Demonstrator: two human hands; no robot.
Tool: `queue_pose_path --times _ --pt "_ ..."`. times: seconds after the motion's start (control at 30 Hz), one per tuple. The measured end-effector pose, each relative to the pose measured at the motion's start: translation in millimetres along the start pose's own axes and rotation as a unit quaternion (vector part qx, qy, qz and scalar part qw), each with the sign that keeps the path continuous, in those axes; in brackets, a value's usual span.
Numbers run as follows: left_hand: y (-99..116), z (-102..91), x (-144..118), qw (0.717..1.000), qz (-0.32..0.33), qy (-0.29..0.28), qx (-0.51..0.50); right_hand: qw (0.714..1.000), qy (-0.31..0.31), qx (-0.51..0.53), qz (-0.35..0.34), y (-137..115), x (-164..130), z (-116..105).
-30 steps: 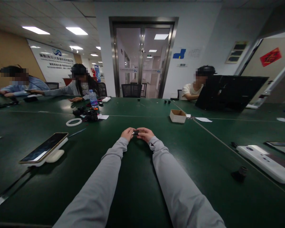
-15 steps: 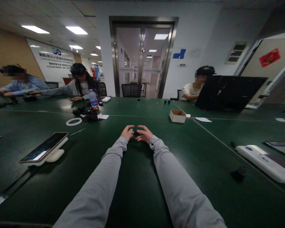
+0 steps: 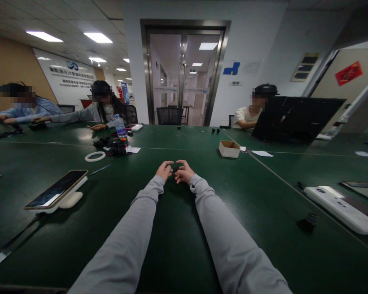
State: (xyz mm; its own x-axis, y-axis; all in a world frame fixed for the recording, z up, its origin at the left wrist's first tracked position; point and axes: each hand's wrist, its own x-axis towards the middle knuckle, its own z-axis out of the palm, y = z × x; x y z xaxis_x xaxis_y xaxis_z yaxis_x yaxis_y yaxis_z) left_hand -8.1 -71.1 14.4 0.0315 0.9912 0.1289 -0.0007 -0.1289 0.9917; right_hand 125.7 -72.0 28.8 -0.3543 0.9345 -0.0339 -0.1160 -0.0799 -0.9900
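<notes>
A phone (image 3: 55,190) rests on a white stand at the left of the green surface (image 3: 263,196). At centre, the left hand (image 3: 164,170) and right hand (image 3: 184,173) meet, fingertips pinching a small dark part (image 3: 174,168) between them. A cardboard box (image 3: 229,149) stands farther right.

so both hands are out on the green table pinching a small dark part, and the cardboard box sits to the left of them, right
Not quite. In the head view the left hand and right hand do meet around a small dark part over the green table, but the cardboard box sits to the right of them and farther away, not to the left.
</notes>
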Motion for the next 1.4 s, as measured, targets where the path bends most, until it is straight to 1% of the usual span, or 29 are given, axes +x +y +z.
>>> queue_pose_path --times 0.07,0.13,0.23,0.43,0.57,0.67,0.83,0.97,1.03,1.2,1.33,1.4 --pt "0 0.2 0 1.000 0.005 -0.002 0.002 1.000 -0.001 0.011 0.014 1 0 0" --pt "1 0.7 -1 1.000 0.008 -0.004 -0.001 1.000 0.008 -0.003 0.028 2 1 1" --pt "3 2.2 -3 1.000 0.004 -0.004 -0.004 0.999 0.023 -0.018 0.025 4 4 2" --pt "9 3.7 -8 0.998 -0.009 -0.004 0.061 0.999 0.035 0.017 0.026 5 5 -2" --pt "9 2.7 -7 0.997 -0.014 0.000 0.070 0.999 0.020 0.016 0.026 5 4 -3" --pt "8 2.3 -6 0.997 0.002 0.006 0.078 0.999 0.016 0.022 0.024 5 4 -3" --pt "8 2.1 -7 0.997 -0.002 -0.015 0.070 0.999 0.004 0.033 0.025 5 4 -5" --pt "7 1.6 -7 0.997 0.027 -0.016 0.070 0.999 0.005 0.045 0.023 7 4 -7" --pt "5 1.2 -6 0.996 0.028 -0.021 0.076 0.999 -0.001 0.050 0.019 9 5 -8" --pt "0 0.1 -3 0.996 0.030 -0.006 0.082 0.998 -0.002 0.057 0.010 11 6 -9" --pt "-2 -1.1 -3 0.995 0.019 -0.012 0.095 0.998 -0.002 0.057 0.013 10 5 -8" --pt "-3 -1.5 -3 0.995 0.033 -0.007 0.096 0.998 -0.004 0.057 0.011 10 5 -8"
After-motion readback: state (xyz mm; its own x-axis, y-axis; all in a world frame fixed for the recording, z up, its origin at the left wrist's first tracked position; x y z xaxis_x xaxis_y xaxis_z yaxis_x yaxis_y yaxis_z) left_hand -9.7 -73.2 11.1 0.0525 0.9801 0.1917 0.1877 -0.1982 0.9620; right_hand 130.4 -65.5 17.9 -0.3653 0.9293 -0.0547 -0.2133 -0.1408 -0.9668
